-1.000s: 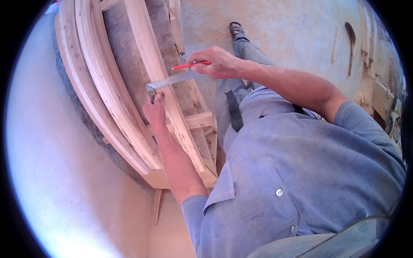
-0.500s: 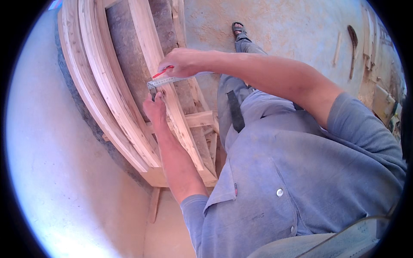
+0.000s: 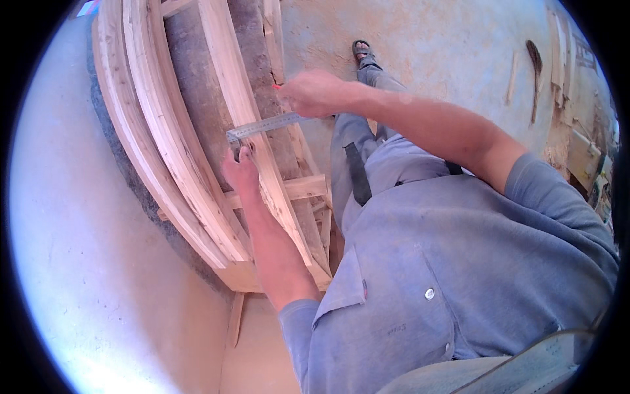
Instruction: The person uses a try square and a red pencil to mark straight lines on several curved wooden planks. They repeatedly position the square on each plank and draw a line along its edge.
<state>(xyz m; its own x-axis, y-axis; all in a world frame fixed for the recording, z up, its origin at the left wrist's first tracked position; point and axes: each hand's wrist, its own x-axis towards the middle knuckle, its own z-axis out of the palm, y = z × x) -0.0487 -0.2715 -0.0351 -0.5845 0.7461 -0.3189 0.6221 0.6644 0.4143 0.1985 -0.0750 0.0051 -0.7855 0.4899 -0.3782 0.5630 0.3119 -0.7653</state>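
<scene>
A metal carpenter's square (image 3: 268,124) lies across a long pale wooden beam (image 3: 230,85), its graduated blade reaching past the beam's right side. My left hand (image 3: 241,169) is closed on the square's short arm at the beam's left edge; the fingers partly cover that arm. Above the blade's right end is my right hand (image 3: 312,93), closed around a red pencil (image 3: 277,87). Only a short red piece of the pencil shows, and it is off the beam.
Curved wooden rails (image 3: 147,85) run beside the beam, close to the wall (image 3: 59,197). A wooden crosspiece (image 3: 305,187) joins the frame near my body. My sandalled foot (image 3: 361,49) stands on the dusty floor, and timber pieces (image 3: 561,59) lean at far right.
My right hand has drawn back to the right with the red pencil, away from the beam, uncovering more of the square's blade. My left hand stays at the square.
</scene>
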